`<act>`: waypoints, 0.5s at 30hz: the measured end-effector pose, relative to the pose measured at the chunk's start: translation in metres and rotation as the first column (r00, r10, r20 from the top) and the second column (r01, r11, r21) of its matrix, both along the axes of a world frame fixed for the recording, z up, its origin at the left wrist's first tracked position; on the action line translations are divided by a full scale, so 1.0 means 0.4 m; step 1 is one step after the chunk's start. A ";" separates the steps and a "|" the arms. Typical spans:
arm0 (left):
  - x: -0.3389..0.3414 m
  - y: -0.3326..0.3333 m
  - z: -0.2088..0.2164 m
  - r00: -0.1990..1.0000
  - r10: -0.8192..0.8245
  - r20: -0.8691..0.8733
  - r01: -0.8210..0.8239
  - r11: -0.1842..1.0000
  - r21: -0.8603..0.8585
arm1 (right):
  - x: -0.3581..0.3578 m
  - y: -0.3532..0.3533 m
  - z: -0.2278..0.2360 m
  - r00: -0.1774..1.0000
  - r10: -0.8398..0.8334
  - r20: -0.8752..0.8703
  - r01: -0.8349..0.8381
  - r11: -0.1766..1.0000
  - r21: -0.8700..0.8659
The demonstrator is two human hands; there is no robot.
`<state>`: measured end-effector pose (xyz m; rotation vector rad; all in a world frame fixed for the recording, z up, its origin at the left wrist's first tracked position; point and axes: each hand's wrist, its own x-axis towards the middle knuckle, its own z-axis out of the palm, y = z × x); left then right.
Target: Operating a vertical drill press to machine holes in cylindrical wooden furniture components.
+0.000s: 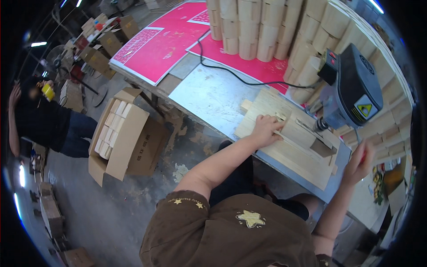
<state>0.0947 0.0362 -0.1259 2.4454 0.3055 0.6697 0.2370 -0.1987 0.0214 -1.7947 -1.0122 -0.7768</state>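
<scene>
A drill press [356, 89] with a dark grey housing stands over a pale wooden jig board [293, 164]. Its metal chuck [320, 125] points down at the board. My left hand [265, 131] lies at the board's left part, its fingers bent over a small wooden piece [281, 116] and pressing on it; the fingers partly hide that piece. To the right of the press, my right hand [357, 163] is closed around the press's lever handle [364, 155], of which a bit of red shows between the fingers. A slot [322, 148] is seen in the board.
Tall stacks of rounded wooden pieces [249, 31] rise behind the press. A black cable [231, 71] crosses the white-and-pink tabletop [195, 89]. On the floor at left, a cardboard box [138, 142] holds wooden blocks [112, 129]. Another person [53, 120] stands at far left.
</scene>
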 end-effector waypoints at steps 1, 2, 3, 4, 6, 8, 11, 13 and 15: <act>0.008 -0.008 -0.001 1.000 0.000 0.002 0.000 1.000 0.006 | 0.014 0.026 0.095 1.000 -0.019 0.009 0.019 0.999 -0.027; 0.012 -0.018 -0.003 0.999 -0.037 -0.001 0.037 0.999 -0.005 | 0.041 0.055 0.158 0.996 -0.075 -0.055 0.070 0.993 -0.094; 0.014 -0.026 -0.003 1.000 -0.020 0.005 0.020 1.000 0.015 | 0.072 0.098 0.205 0.979 -0.128 -0.161 0.107 0.985 -0.135; 0.032 -0.042 0.003 0.999 -0.026 0.024 0.025 0.999 0.032 | 0.154 0.118 0.225 0.967 -0.176 -0.184 0.146 0.975 -0.165; 0.052 -0.054 -0.021 0.997 -0.047 0.063 0.045 0.999 0.026 | 0.268 0.167 0.235 0.990 -0.112 -0.089 0.090 0.971 -0.220; 0.043 -0.049 -0.007 0.999 -0.031 0.035 0.029 0.998 0.064 | 0.235 0.186 0.230 0.988 -0.107 -0.110 0.089 0.983 -0.162; 0.046 -0.047 -0.004 0.999 -0.035 0.010 0.033 0.993 0.110 | 0.156 0.147 0.261 0.964 -0.105 -0.244 0.047 0.971 -0.234; 0.055 -0.056 0.001 0.998 -0.068 0.007 0.067 0.994 0.091 | 0.112 0.110 0.252 0.982 -0.067 -0.178 0.033 0.982 -0.187; 0.057 -0.056 0.012 0.997 -0.081 0.006 0.080 0.993 0.086 | 0.056 0.083 0.236 0.994 -0.008 -0.105 -0.006 0.991 -0.131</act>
